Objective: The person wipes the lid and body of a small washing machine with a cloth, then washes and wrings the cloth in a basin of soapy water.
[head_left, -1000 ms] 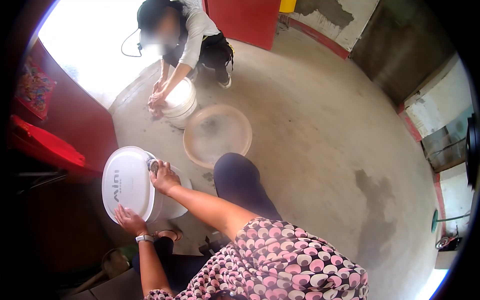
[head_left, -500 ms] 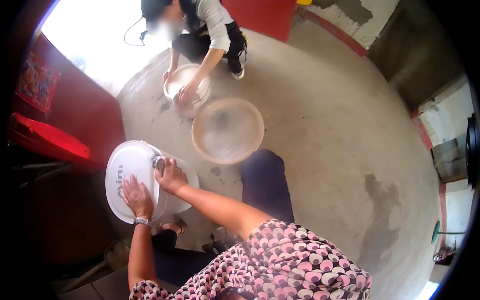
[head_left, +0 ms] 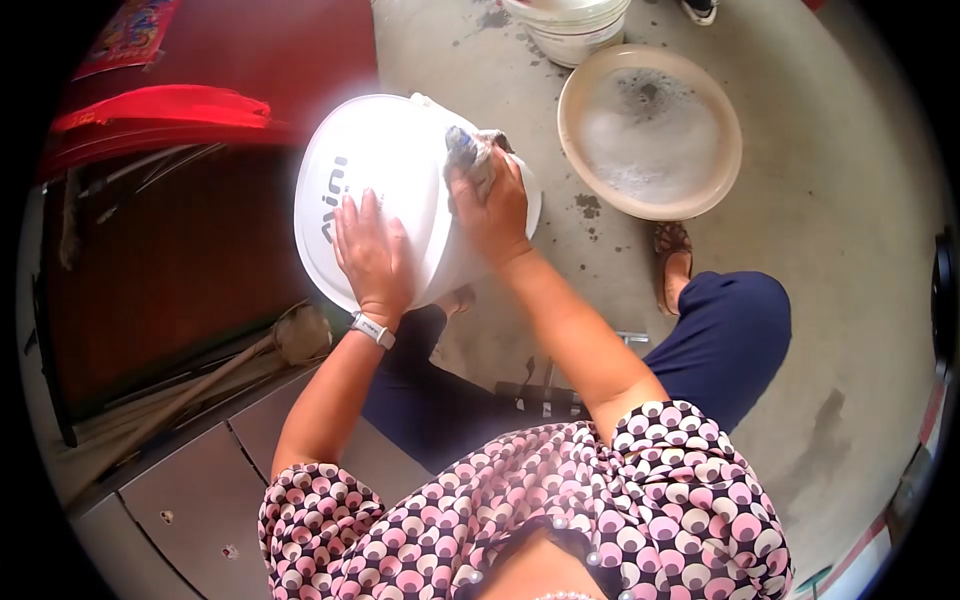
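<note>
A white rounded container [head_left: 335, 150] with "mini" lettering on its flat face stands tilted before me. My left hand [head_left: 375, 255] lies flat on that face, fingers spread, a watch [head_left: 373, 328] at its wrist. Bunched in my right hand [head_left: 495, 215] is a grey, wet-looking cloth [head_left: 472, 155], pressed against the container's upper right rim. My fingers partly cover the cloth. To the right, a beige basin [head_left: 568, 140] holds foamy, cloudy water.
A white bucket [head_left: 575, 40] stands behind the basin, cut off by the top edge. Another person's shoe [head_left: 700, 10] shows beside it. On the left are a red panel [head_left: 290, 50] and a wooden-handled tool [head_left: 190, 395]. Wet spots mark the concrete floor.
My view has swung down and left, so the crouching person has mostly left the picture. My right hand and the cloth remain at the container's rim; my left hand stays on its face.
</note>
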`<state>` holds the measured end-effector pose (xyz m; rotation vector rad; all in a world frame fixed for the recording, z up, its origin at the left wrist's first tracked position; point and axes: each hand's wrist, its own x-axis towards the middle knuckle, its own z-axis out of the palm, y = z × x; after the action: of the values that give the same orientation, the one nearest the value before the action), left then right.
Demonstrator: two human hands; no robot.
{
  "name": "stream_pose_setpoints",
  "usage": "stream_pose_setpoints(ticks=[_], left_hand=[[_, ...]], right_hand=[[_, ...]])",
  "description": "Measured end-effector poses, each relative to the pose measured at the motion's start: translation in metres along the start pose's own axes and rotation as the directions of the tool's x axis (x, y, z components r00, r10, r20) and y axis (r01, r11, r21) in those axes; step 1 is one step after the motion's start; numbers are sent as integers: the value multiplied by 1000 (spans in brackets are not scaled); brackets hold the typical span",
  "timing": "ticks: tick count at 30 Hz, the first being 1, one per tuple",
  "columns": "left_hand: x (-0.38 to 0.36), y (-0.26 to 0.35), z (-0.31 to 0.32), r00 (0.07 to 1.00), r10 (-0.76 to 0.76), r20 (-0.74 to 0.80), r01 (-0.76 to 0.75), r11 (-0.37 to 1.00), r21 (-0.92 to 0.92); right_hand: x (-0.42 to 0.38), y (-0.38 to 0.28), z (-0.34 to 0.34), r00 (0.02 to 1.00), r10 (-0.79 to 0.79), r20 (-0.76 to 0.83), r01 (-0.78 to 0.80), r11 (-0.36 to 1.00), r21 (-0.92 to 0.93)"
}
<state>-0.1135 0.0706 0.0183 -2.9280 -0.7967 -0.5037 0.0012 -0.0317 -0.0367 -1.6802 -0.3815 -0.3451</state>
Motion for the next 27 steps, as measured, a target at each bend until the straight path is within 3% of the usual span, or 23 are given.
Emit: stream_pose_setpoints(ticks=[2,3,6,8,9,11,14,15,17,19,21,22,27], left_hand=[[-3,-2,-7,1000,0,26,0,1000,6],[-6,-3,-8,999,14,51,-15,1000,26],[-12,10,-14,998,59,38,-59,998,-2],[-3,6,3,997,56,57,-55,998,-17],[3,8,-1,995,66,76,-65,998,-12],[2,13,2,994,69,79,-67,997,-24],[6,15,3,992,75,102,-71,997,-35],[8,17,0,988,86,126,-87,996,-3],[4,17,-2,991,72,111,-66,997,-51],[1,18,-2,989,83,126,-77,995,-58],[2,18,-3,988,61,139,-53,997,-57],[3,19,-3,988,58,144,-50,997,-62],[4,23,-6,986,29,163,-18,998,-67]], right_hand=[[17,2,4,956,157,248,-236,914,329],[38,3,4,892,181,415,-336,879,340],[62,17,6,868,190,458,-383,844,375],[86,40,35,618,319,718,-580,802,143],[91,51,43,605,339,721,-616,773,153],[96,72,53,455,317,833,-750,640,166],[75,123,67,388,510,767,-758,650,-49],[67,140,61,339,593,730,-798,593,-110],[49,166,65,334,680,653,-756,607,-246],[27,194,64,327,709,624,-800,559,-217],[22,197,62,289,798,528,-815,495,-302],[25,200,56,279,783,556,-790,516,-330],[-25,217,48,300,857,418,-859,433,-272]])
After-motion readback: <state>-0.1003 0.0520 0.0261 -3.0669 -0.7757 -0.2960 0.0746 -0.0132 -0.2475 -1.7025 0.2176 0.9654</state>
